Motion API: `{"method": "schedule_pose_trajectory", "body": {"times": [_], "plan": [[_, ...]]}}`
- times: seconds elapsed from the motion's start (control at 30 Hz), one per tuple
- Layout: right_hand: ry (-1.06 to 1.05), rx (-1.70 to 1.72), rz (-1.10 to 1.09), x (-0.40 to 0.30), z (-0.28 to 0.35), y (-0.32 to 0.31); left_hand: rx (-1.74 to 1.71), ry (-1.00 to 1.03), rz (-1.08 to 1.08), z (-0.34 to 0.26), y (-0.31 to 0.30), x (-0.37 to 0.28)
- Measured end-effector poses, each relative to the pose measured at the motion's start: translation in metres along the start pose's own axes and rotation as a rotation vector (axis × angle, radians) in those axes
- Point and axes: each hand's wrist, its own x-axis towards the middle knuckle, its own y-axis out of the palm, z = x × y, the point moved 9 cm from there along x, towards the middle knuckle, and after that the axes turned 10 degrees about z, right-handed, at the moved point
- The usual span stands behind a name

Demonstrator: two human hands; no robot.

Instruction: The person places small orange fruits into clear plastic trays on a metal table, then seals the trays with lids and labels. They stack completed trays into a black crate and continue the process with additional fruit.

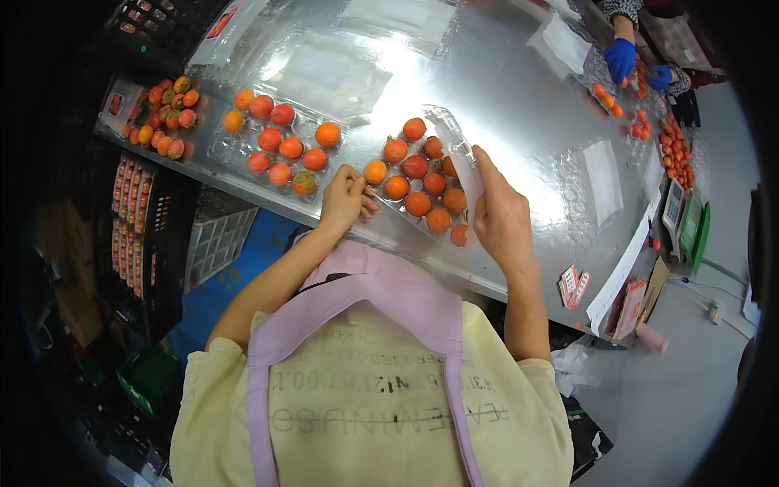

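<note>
A clear plastic clamshell tray (384,196) with orange-red tomatoes (415,166) sits on the metal table in front of me. My left hand (344,202) pinches its near left corner between thumb and fingers. At the right, my right hand (504,216) grips the clear hinged lid (455,135), which is tilted up over the right-hand tomatoes. Just left of this pack, a second clear tray (228,146) lies with its lid (328,73) folded back, and tomatoes (280,146) stand spaced apart in its cups. One of those fruits is partly green.
A box of loose tomatoes (161,119) stands at the table's left end. Below it is a black crate (159,243) of filled packs. Another person's blue-gloved hand (621,61) works at the far right. Scales (673,204) and small labels (573,286) lie on the right.
</note>
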Motion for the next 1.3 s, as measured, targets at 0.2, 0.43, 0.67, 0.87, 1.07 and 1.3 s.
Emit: {"method": "schedule_pose_trajectory", "body": {"times": [0.2,0.43,0.67,0.87,1.07,1.3], "plan": [[0.099,0.077,-0.081,0.010,-0.056,-0.046,0.035,0.027,-0.009,0.009,-0.005,0.005],[0.125,-0.357,-0.299,0.053,-0.126,-0.041,0.124,-0.005,0.012,0.001,-0.005,-0.008],[0.101,-0.178,-0.578,0.033,-0.102,-0.071,0.360,-0.233,0.066,-0.037,-0.011,-0.049],[0.151,0.013,-0.473,0.004,-0.074,-0.035,0.465,0.313,-0.322,-0.115,-0.122,-0.066],[0.372,0.189,-0.243,-0.014,-0.093,0.029,1.144,0.377,-0.653,-0.145,-0.231,-0.049],[0.376,-0.159,-0.073,-0.001,-0.045,0.059,0.735,0.350,-0.390,-0.116,-0.266,-0.002]]}}
